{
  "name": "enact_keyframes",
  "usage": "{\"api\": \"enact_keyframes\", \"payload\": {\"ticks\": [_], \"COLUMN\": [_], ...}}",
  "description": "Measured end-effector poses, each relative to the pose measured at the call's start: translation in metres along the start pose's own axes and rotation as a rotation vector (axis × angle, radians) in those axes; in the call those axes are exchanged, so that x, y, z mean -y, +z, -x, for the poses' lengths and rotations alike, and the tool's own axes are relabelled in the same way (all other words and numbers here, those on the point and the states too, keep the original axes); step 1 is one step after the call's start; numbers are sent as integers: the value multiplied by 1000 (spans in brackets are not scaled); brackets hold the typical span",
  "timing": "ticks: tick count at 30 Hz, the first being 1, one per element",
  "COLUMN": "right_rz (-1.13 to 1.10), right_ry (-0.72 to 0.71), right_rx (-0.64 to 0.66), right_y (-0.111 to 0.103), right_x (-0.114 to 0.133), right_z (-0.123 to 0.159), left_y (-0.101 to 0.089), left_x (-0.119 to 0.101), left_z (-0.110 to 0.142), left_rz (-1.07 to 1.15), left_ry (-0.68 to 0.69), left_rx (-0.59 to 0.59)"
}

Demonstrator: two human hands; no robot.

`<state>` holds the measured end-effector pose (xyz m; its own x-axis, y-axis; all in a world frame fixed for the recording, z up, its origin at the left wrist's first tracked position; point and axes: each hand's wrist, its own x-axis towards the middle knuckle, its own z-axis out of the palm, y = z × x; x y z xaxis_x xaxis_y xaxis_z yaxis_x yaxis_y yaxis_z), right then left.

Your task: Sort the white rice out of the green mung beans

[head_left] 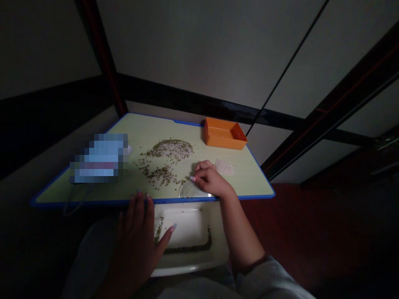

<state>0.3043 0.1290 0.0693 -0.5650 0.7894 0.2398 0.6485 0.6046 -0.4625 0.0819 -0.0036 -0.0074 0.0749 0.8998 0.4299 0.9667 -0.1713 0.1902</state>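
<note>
My left hand [137,236] lies spread over the left side of a white tray [179,272], its fingertips at the table's front edge. My right hand [208,178] rests on the table with its fingers curled; whatever they hold, if anything, is hidden. Beneath it lies a clear protractor [187,190], partly covered by the hand. Left of this hand is a pile of small green beans mixed with pale grains [171,149], with a looser scatter of beans [162,174] nearer me. A small patch of pale grains [224,167] sits just right of the hand.
An orange open box [226,141] stands at the table's back right. At the left is a blurred-out screen-like device [101,160] with a cable. The table [249,178] has a blue rim. Green beans line the tray's inside edges below the table.
</note>
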Motion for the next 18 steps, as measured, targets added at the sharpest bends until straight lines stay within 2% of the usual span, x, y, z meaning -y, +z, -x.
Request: {"api": "enact_keyframes", "payload": {"ticks": [12, 18], "right_rz": [-99, 15], "right_ry": [-63, 120], "right_rx": [-74, -215], "right_y": [5, 3], "right_x": [-3, -4], "right_z": [0, -1], "left_y": [3, 2], "left_x": [0, 0], "left_z": [1, 1], "left_rz": [-73, -77], "left_ry": [43, 62], "left_rx": [-70, -95]}}
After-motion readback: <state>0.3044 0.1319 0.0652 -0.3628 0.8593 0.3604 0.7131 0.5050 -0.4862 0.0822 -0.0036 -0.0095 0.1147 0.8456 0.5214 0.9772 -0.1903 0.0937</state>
